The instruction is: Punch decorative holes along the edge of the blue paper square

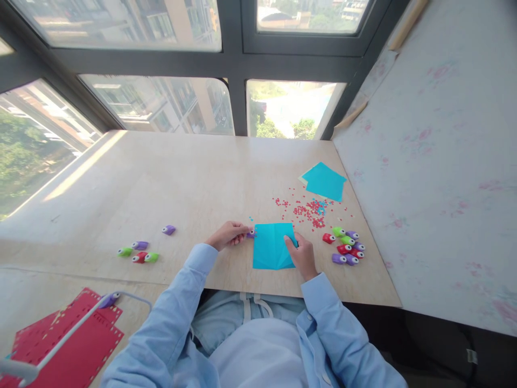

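Observation:
A turquoise paper sheet (271,246) lies on the pale wooden table (181,183) right in front of me. My left hand (229,234) pinches a small purple paper punch (251,233) against the sheet's upper left edge. On the sheet's right side rests my right hand (302,254), its fingers holding the paper down. Both arms wear light blue sleeves.
Several red, green and purple punches (346,247) cluster right of my right hand. More punches (139,251) and a lone purple one (168,230) lie left. Red and blue confetti (309,210) is scattered beyond, near turquoise sheets (324,181). Punched red paper (76,339) lies bottom left.

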`<move>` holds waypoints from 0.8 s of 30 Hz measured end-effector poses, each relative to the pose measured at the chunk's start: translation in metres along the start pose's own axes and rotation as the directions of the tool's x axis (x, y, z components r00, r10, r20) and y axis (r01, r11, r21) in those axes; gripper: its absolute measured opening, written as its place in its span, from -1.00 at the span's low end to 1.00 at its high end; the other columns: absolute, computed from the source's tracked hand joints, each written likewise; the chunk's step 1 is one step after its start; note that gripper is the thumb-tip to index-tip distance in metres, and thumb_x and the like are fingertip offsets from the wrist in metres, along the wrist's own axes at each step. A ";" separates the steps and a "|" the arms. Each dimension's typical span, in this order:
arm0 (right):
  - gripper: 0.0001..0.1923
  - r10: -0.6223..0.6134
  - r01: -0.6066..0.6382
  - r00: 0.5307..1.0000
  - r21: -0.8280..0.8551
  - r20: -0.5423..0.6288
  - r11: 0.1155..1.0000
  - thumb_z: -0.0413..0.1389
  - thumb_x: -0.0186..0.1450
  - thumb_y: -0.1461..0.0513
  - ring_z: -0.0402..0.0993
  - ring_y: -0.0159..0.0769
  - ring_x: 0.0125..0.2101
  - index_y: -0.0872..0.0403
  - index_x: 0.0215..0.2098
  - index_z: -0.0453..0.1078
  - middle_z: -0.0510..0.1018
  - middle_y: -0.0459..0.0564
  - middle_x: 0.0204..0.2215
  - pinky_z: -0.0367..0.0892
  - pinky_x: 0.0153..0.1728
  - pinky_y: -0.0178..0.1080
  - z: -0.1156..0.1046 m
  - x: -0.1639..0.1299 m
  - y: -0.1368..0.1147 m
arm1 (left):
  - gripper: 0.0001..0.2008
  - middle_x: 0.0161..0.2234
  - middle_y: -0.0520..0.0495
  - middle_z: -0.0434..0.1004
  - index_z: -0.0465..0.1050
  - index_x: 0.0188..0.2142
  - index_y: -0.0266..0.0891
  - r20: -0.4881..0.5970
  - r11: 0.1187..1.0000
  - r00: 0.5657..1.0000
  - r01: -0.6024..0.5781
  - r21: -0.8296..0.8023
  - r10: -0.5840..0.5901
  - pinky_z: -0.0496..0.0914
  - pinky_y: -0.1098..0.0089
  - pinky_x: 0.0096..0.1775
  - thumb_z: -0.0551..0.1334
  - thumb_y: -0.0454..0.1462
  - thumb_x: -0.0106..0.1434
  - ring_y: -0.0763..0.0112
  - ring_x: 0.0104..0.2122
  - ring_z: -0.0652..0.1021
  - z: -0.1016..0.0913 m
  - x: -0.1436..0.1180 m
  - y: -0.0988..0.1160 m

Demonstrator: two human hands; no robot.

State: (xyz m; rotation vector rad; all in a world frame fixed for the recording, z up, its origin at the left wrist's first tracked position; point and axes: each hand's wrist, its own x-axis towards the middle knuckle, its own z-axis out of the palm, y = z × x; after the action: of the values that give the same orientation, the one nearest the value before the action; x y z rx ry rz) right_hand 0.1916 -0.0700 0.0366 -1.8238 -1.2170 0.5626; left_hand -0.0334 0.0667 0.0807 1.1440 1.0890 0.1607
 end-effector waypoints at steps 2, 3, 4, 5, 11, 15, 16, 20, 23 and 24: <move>-0.58 0.001 -0.001 1.000 0.015 -0.002 1.000 -0.01 0.29 -0.05 0.10 -0.41 -0.56 0.09 -0.53 0.19 0.15 -0.18 -0.63 0.05 -0.48 -0.33 -0.001 0.001 0.001 | -0.56 -0.64 0.04 0.31 0.32 -0.54 -0.29 -0.017 0.986 0.999 0.043 -0.159 -0.047 0.07 0.55 -0.64 0.37 0.03 0.00 0.62 -0.68 0.27 -0.006 -0.001 -0.001; -0.57 0.001 -0.001 1.000 0.023 -0.002 1.000 -0.01 0.29 -0.05 0.09 -0.41 -0.56 0.09 -0.53 0.18 0.14 -0.18 -0.63 0.05 -0.48 -0.33 -0.001 0.001 0.001 | -0.57 -0.64 0.05 0.30 0.31 -0.55 -0.29 -0.029 0.973 0.996 0.070 -0.221 -0.079 0.06 0.55 -0.64 0.35 0.03 0.02 0.63 -0.69 0.25 -0.008 -0.001 -0.001; -0.57 0.000 0.001 1.000 0.029 -0.004 1.000 -0.01 0.29 -0.05 0.09 -0.42 -0.56 0.09 -0.53 0.18 0.13 -0.18 -0.63 0.05 -0.48 -0.33 -0.001 0.001 0.001 | -0.57 -0.66 0.06 0.27 0.30 -0.56 -0.29 -0.044 0.960 0.993 0.092 -0.265 -0.107 0.04 0.55 -0.65 0.34 0.03 0.04 0.63 -0.70 0.23 -0.010 -0.001 -0.001; -0.57 -0.002 0.002 1.000 0.034 -0.005 0.999 -0.01 0.29 -0.05 0.09 -0.42 -0.56 0.10 -0.52 0.19 0.14 -0.18 -0.63 0.05 -0.48 -0.33 -0.001 0.001 0.001 | -0.57 -0.67 0.06 0.25 0.29 -0.56 -0.29 -0.057 0.950 0.990 0.106 -0.293 -0.128 0.02 0.55 -0.65 0.33 0.02 0.05 0.64 -0.71 0.21 -0.010 0.000 -0.001; -0.57 0.008 -0.006 1.000 0.055 -0.026 0.998 -0.01 0.28 -0.06 0.06 -0.43 -0.56 0.10 -0.54 0.17 0.09 -0.19 -0.63 0.03 -0.48 -0.33 -0.003 0.002 0.002 | -0.62 -0.60 0.06 0.28 0.31 -0.49 -0.31 -0.160 0.953 0.986 0.004 -0.304 -0.055 0.08 0.56 -0.63 0.34 -0.03 0.01 0.65 -0.68 0.25 -0.004 0.007 0.000; -0.57 0.008 -0.007 1.000 0.077 -0.016 0.997 0.00 0.27 -0.06 0.05 -0.43 -0.55 0.09 -0.54 0.16 0.07 -0.19 -0.62 0.04 -0.48 -0.34 -0.003 0.002 0.002 | -0.61 -0.60 0.05 0.32 0.32 -0.44 -0.30 -0.239 0.974 0.971 -0.060 -0.216 0.007 0.04 0.56 -0.64 0.32 -0.02 0.00 0.63 -0.68 0.26 0.005 0.006 -0.002; -0.57 0.007 -0.006 1.000 0.082 -0.014 0.997 0.00 0.27 -0.06 0.05 -0.43 -0.55 0.09 -0.54 0.15 0.07 -0.19 -0.62 0.04 -0.48 -0.34 -0.003 0.002 0.002 | -0.62 -0.60 0.04 0.34 0.32 -0.44 -0.29 -0.265 0.979 0.964 -0.078 -0.188 0.026 0.03 0.56 -0.64 0.31 -0.02 0.00 0.62 -0.68 0.26 0.008 0.005 -0.003; -0.56 0.013 -0.012 1.000 0.110 -0.011 0.994 0.02 0.26 -0.07 0.04 -0.42 -0.55 0.08 -0.55 0.14 0.07 -0.19 -0.62 0.04 -0.49 -0.34 -0.004 0.002 0.003 | -0.67 -0.61 0.01 0.39 0.28 -0.49 -0.27 -0.361 0.988 0.928 -0.132 -0.079 0.095 0.03 0.55 -0.65 0.26 -0.04 0.05 0.60 -0.69 0.27 0.018 0.004 -0.007; -0.55 0.036 -0.036 0.999 0.167 0.004 0.985 0.05 0.23 -0.08 0.03 -0.42 -0.54 0.08 -0.55 0.14 0.07 -0.19 -0.61 0.03 -0.50 -0.34 -0.008 0.003 0.002 | -0.70 -0.62 0.01 0.39 0.27 -0.50 -0.26 -0.396 0.986 0.908 -0.162 -0.025 0.139 0.04 0.55 -0.66 0.23 -0.07 0.07 0.59 -0.71 0.27 0.024 0.005 -0.010; -0.55 0.046 -0.047 0.999 0.194 0.012 0.980 0.06 0.23 -0.09 0.03 -0.42 -0.54 0.08 -0.55 0.15 0.09 -0.18 -0.61 0.04 -0.50 -0.34 -0.009 0.003 0.002 | -0.71 -0.62 0.02 0.39 0.26 -0.50 -0.25 -0.401 0.985 0.903 -0.173 -0.013 0.153 0.05 0.55 -0.66 0.22 -0.07 0.07 0.58 -0.71 0.28 0.026 0.005 -0.011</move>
State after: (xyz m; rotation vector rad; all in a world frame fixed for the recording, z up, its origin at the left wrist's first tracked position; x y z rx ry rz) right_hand 0.2005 -0.0717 0.0405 -1.6894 -1.0868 0.6907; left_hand -0.0155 0.0482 0.0691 1.1877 1.3381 0.5707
